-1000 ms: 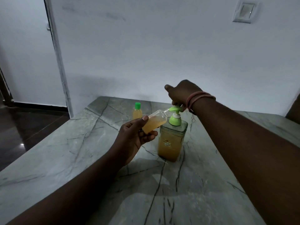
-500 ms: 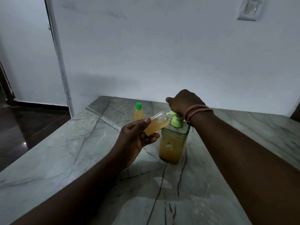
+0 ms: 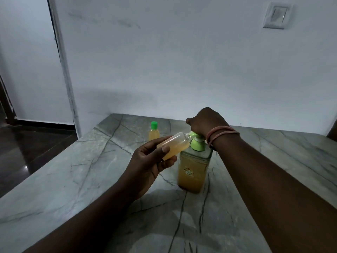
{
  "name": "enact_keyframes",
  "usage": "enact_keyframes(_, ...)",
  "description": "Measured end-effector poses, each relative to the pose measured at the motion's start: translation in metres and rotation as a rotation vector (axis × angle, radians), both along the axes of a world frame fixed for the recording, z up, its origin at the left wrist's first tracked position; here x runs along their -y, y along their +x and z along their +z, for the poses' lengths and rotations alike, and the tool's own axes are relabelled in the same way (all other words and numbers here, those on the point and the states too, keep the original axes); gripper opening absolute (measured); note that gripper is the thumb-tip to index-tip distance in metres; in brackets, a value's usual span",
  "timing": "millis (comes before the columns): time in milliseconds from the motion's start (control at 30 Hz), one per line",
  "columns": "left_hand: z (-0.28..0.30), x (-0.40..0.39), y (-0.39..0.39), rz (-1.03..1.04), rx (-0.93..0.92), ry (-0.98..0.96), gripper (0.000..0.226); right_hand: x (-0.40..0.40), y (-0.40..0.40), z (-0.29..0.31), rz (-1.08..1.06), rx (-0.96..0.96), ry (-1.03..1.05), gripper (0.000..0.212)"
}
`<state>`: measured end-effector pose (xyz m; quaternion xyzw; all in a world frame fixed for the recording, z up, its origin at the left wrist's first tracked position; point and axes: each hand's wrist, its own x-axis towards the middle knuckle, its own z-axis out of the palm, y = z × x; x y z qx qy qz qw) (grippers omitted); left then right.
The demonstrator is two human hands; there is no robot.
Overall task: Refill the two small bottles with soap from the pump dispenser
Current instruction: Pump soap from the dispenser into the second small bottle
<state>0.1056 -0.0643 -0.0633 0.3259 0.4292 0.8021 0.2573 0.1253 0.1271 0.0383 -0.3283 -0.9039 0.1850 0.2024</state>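
A pale wall (image 3: 182, 61) fills the top of the frame, with a light switch (image 3: 276, 16) in the upper right and a dark floor (image 3: 32, 148) at the left edge. A big grey marble table (image 3: 73, 179) with dark cracks fills the bottom half.

In the middle of the frame stands the pump dispenser (image 3: 194, 168), a square see-through bottle with yellow-brown soap inside and a green pump head (image 3: 196, 143) on top. The right hand (image 3: 206, 121) rests on top of the pump, its fingers bent down over it, and it looks like it is pushing. Pink bands (image 3: 220, 134) sit on that wrist.

The left hand (image 3: 151, 161) holds the open small bottle (image 3: 175, 146), with the thumb on top and the fingers curled under it. The bottle is tipped on its side, its mouth right at the green spout. It looks about half full.

The other small bottle (image 3: 154, 133) stands behind, near the wall, with its green cap on and soap inside.

I think soap could miss the tiny mouth if the bottle slips off the spout. A hard push could squirt soap onto the table or the fingers. Too many pumps could make it spill over.
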Motion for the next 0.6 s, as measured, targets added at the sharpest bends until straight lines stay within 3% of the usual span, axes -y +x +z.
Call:
enact_keyframes(300,-0.001,0.003,-0.003,-0.111,0.063,0.062,0.072,0.003,0.004,0.017,0.028,-0.048,0.137,0.032)
enact_keyframes(600,-0.002,0.005,-0.008,-0.154,0.068,0.067,0.075,0.001,-0.007,0.001,0.021,0.044,0.023,0.028)
